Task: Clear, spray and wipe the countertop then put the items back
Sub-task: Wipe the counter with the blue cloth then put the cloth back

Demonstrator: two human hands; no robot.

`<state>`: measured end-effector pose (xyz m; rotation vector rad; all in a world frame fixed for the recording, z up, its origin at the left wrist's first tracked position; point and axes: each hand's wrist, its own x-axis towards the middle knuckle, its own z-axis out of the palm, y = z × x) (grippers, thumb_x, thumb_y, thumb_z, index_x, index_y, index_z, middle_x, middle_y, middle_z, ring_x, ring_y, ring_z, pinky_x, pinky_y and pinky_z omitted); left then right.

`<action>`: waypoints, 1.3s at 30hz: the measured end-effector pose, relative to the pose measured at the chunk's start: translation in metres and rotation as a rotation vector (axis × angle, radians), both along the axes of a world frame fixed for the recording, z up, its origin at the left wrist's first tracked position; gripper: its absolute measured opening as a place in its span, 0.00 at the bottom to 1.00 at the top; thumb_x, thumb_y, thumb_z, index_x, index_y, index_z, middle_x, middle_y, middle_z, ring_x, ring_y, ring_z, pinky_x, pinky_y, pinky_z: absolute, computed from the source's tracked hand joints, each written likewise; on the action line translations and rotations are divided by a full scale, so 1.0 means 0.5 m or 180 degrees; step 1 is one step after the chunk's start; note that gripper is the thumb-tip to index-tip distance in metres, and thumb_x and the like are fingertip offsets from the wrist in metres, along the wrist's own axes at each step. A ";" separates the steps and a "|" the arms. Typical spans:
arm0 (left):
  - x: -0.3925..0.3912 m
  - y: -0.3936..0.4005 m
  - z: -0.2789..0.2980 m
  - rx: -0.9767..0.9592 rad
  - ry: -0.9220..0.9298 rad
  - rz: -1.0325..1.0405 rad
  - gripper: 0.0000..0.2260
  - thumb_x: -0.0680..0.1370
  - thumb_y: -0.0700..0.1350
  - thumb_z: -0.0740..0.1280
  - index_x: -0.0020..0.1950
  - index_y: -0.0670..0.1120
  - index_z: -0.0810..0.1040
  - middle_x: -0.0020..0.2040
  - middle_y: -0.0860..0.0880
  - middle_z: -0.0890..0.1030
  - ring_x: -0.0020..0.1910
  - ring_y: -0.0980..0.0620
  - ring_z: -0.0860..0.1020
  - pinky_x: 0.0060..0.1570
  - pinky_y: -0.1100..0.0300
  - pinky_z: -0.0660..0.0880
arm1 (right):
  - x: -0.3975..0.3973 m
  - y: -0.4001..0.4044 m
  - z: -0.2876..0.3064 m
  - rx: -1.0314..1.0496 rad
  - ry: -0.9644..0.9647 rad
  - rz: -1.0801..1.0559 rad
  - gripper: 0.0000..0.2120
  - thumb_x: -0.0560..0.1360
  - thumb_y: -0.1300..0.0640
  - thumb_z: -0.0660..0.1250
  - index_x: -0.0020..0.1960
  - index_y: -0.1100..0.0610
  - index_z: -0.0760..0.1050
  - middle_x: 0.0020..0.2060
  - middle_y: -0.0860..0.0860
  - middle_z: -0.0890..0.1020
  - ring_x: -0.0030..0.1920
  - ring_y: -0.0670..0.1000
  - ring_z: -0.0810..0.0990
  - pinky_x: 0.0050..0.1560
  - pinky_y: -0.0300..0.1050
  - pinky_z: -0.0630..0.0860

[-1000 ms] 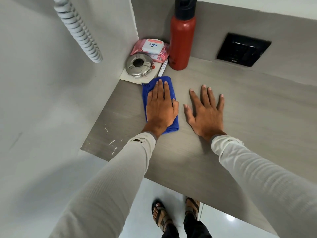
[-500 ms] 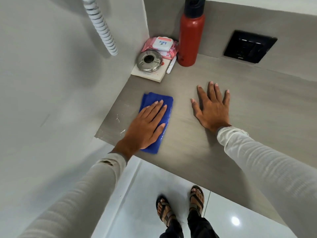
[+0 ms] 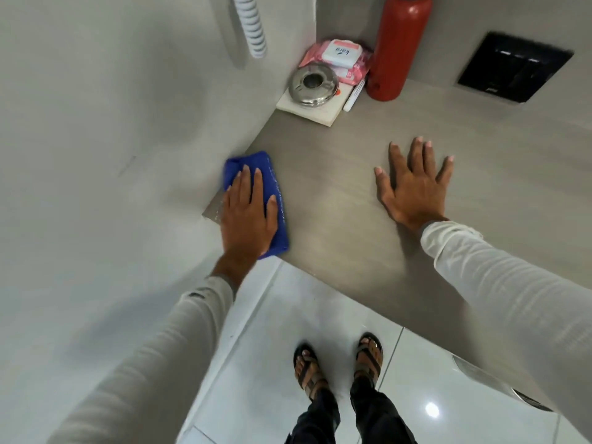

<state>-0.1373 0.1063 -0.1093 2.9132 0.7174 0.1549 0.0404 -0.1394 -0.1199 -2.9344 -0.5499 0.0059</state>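
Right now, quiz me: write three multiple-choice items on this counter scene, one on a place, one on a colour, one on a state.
1. Where does the cloth lie?
A. at the counter's left front corner
B. beside the bottle
C. on the floor

2. What colour is the bottle?
A. green
B. red
C. white

3. How is the right hand?
A. gripping the bottle
B. raised, in a fist
C. flat on the countertop, fingers spread

Key: 1 A, the left hand presses it there by the wall; 2 B, its body is plainly red; 3 C, the palm lies down, holding nothing.
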 end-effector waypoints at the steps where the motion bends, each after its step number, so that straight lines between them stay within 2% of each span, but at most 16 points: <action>1: -0.019 -0.029 -0.002 -0.0041 0.0006 0.0172 0.26 0.83 0.52 0.52 0.79 0.42 0.56 0.79 0.40 0.59 0.78 0.42 0.59 0.76 0.46 0.58 | 0.000 0.000 -0.001 0.0012 -0.0014 -0.0009 0.32 0.81 0.35 0.46 0.80 0.48 0.56 0.80 0.60 0.56 0.81 0.60 0.52 0.76 0.72 0.45; 6: -0.050 -0.173 -0.009 -0.0049 0.0049 0.0077 0.26 0.83 0.54 0.48 0.79 0.44 0.55 0.79 0.39 0.56 0.79 0.42 0.56 0.76 0.45 0.58 | -0.005 0.002 0.004 0.0035 -0.0014 -0.0056 0.31 0.81 0.37 0.47 0.80 0.49 0.56 0.80 0.60 0.55 0.81 0.61 0.51 0.76 0.72 0.46; 11: -0.045 -0.366 -0.018 -0.0405 -0.0416 0.0198 0.25 0.83 0.49 0.55 0.78 0.43 0.58 0.79 0.39 0.58 0.79 0.42 0.56 0.75 0.45 0.59 | -0.002 0.005 0.012 0.0060 0.0027 -0.0050 0.31 0.81 0.37 0.49 0.80 0.49 0.56 0.81 0.60 0.55 0.81 0.60 0.51 0.76 0.72 0.46; 14: -0.045 -0.438 -0.018 -0.0568 -0.0443 0.0246 0.25 0.82 0.48 0.55 0.79 0.44 0.56 0.80 0.40 0.56 0.80 0.43 0.54 0.75 0.45 0.58 | -0.002 -0.001 0.012 0.0047 0.0025 -0.0034 0.31 0.81 0.37 0.49 0.80 0.49 0.56 0.81 0.59 0.54 0.81 0.60 0.50 0.77 0.71 0.46; 17: -0.033 -0.382 -0.018 -0.0441 -0.0273 -0.0076 0.26 0.82 0.50 0.53 0.79 0.45 0.56 0.80 0.42 0.57 0.79 0.44 0.54 0.76 0.46 0.56 | -0.003 -0.004 0.010 0.0039 0.0023 0.0018 0.31 0.81 0.37 0.48 0.81 0.49 0.55 0.81 0.59 0.54 0.81 0.60 0.50 0.77 0.70 0.45; 22: 0.012 -0.198 -0.010 0.0063 0.0005 -0.1332 0.25 0.82 0.53 0.52 0.79 0.47 0.57 0.80 0.45 0.58 0.79 0.46 0.56 0.76 0.48 0.57 | -0.005 -0.003 0.007 0.0009 -0.0008 0.0025 0.32 0.81 0.36 0.47 0.81 0.49 0.54 0.81 0.59 0.53 0.81 0.60 0.50 0.77 0.69 0.46; 26: 0.094 -0.062 0.005 0.0402 0.0286 -0.2162 0.25 0.83 0.55 0.49 0.79 0.49 0.55 0.80 0.46 0.55 0.80 0.48 0.54 0.76 0.50 0.56 | -0.006 -0.004 0.005 0.0062 -0.0049 0.0015 0.32 0.81 0.36 0.47 0.81 0.49 0.55 0.81 0.59 0.54 0.81 0.60 0.51 0.77 0.69 0.46; 32: 0.221 0.096 0.028 0.0468 0.0401 -0.2174 0.26 0.84 0.54 0.51 0.80 0.46 0.53 0.81 0.44 0.53 0.80 0.45 0.53 0.77 0.48 0.56 | 0.003 -0.007 -0.012 0.0105 -0.0170 0.0023 0.33 0.80 0.34 0.45 0.80 0.47 0.55 0.81 0.59 0.56 0.81 0.59 0.52 0.78 0.68 0.47; 39: 0.181 0.132 0.018 0.0324 0.0144 -0.1730 0.27 0.84 0.54 0.50 0.78 0.41 0.56 0.79 0.39 0.59 0.78 0.41 0.58 0.76 0.49 0.59 | 0.001 -0.007 -0.003 0.0066 -0.0153 -0.0004 0.32 0.81 0.34 0.48 0.80 0.48 0.56 0.81 0.58 0.56 0.81 0.59 0.52 0.78 0.67 0.47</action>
